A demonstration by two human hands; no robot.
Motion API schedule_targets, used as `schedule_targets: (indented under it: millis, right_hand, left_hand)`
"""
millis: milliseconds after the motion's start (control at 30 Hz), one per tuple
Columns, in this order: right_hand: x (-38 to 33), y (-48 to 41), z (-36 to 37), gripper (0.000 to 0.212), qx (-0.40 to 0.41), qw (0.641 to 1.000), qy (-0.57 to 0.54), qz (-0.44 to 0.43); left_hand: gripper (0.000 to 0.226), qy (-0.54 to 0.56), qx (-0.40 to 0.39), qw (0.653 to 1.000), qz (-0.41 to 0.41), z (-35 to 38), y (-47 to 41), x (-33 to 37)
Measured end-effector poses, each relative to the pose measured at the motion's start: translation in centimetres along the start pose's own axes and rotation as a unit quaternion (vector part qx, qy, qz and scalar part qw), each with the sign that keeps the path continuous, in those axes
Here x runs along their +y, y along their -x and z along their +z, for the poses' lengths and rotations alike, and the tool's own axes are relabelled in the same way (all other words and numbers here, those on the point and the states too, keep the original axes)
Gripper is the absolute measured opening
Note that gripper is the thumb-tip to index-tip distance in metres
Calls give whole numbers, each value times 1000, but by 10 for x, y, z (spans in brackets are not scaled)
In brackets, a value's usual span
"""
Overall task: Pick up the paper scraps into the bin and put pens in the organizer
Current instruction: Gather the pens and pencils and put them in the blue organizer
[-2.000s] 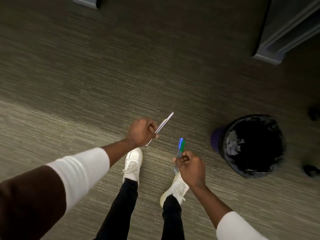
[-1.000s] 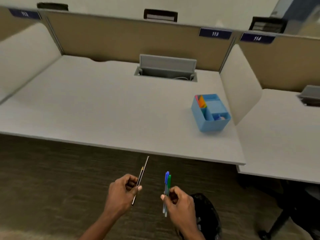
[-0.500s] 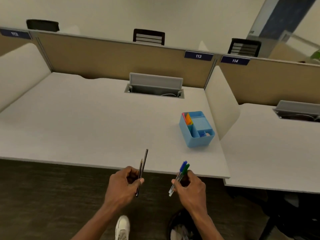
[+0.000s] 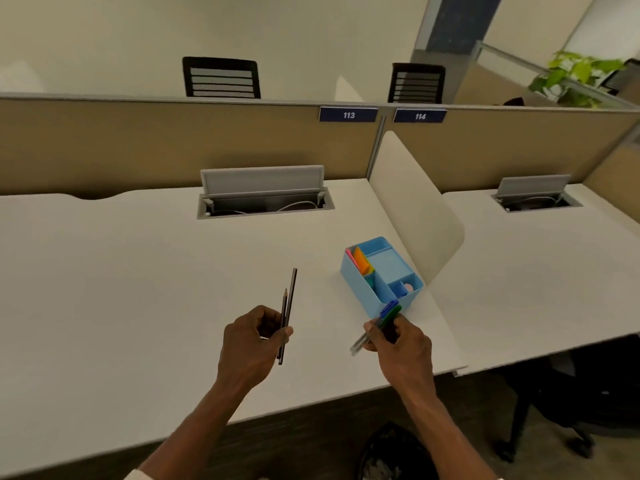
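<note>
Both hands are loaded and held out over the near part of the white desk [image 4: 138, 271], which suggests the collecting is done and the delivery is what remains. The left hand [image 4: 252, 344] is closed round two thin dark sticks [image 4: 287, 313] — one looks like a sharpened pencil, the other a longer pen or pencil, though I cannot tell which — pinched between thumb and fingers low on the shafts so the tips point up and away. That upright hold keeps them parallel and ready to drop end-first into a slot. The right hand [image 4: 398, 337] is clamped on a small bundle of capped pens [image 4: 384, 320], blue and green caps uppermost and clear barrels sticking out below the fist; it sits just near of the blue organizer [image 4: 381, 271], close to its near corner, so this bundle will probably go in first. The organizer stands on the right side of the desk beside the curved white divider [image 4: 415, 216], angled to the desk edge, with coloured sticky notes in its left compartment, a larger empty-looking well at the far side, and small items in the near-right cell. The bin [image 4: 394, 452] sits on the floor under the near edge, below the right forearm, with pale scraps faintly visible inside — the paper part looks finished, since no scraps show on the desk.
</note>
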State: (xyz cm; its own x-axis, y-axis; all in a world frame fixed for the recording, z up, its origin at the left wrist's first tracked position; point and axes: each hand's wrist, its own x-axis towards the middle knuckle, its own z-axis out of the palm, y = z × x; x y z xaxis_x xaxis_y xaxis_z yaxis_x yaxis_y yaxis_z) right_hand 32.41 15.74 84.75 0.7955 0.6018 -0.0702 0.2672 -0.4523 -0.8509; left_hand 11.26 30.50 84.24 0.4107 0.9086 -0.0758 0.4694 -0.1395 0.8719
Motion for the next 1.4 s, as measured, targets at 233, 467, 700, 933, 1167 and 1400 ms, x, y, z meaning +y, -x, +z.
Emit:
schedule_targets:
  millis: [233,467,700,933,1167,1400]
  right_hand:
    - [4,-39,-16,29,93,995,22,38]
    - [17,-96,-45,34,179,983,47,16]
    - [44,-145,-40,30,190,974,113,-37]
    - [86,-178,-32,28,154,969,182,-72]
    - [106,-188,-26,25,115,970,195,-83]
    - [111,-186,-20,26,65,982,173,-41]
  left_hand:
    - [15,24,-31,999,-12,15,-38,-1]
    - [14,11,-52,998,-14,49,-62,8]
    - [14,-7,-30,999,-24,85,-93,34]
    - [14,-30,12,999,-29,127,-130,61]
    - [17,-39,16,999,5,166,-171,84]
    - [19,-34,16,999,37,199,-229,107]
